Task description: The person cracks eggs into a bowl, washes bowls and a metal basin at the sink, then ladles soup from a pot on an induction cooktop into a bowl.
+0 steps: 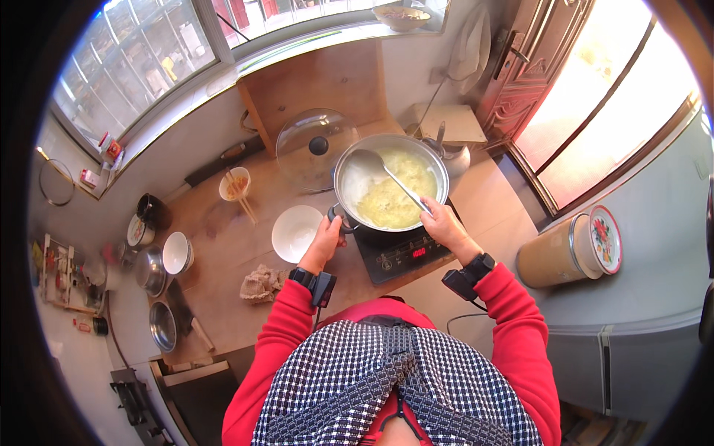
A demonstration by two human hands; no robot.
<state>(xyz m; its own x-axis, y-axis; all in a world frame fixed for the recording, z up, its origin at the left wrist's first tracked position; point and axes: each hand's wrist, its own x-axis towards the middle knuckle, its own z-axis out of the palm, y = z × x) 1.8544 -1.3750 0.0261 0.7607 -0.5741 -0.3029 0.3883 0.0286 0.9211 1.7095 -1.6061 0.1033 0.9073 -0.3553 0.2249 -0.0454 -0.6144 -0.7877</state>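
A wide metal pot [392,223] of yellowish, steaming soup stands on a black induction cooker [385,262] with a lit red display. My left hand [325,242] grips the pot's black side handle [333,214]. In my right hand [446,226] is the handle of a metal ladle [401,187], its bowl over the soup at the pot's left side. A white bowl [295,234] sits just left of my left hand. Behind the pot's left side rests a glass lid [298,148] with a black knob.
Left on the table are a small bowl of food [234,184] with chopsticks [243,200], a crumpled cloth [262,284], a white bowl [177,252], metal basins [162,326] and a cleaver [181,304]. A kettle [457,160] stands close behind the pot's right side; a drum-shaped container [549,251] is further right.
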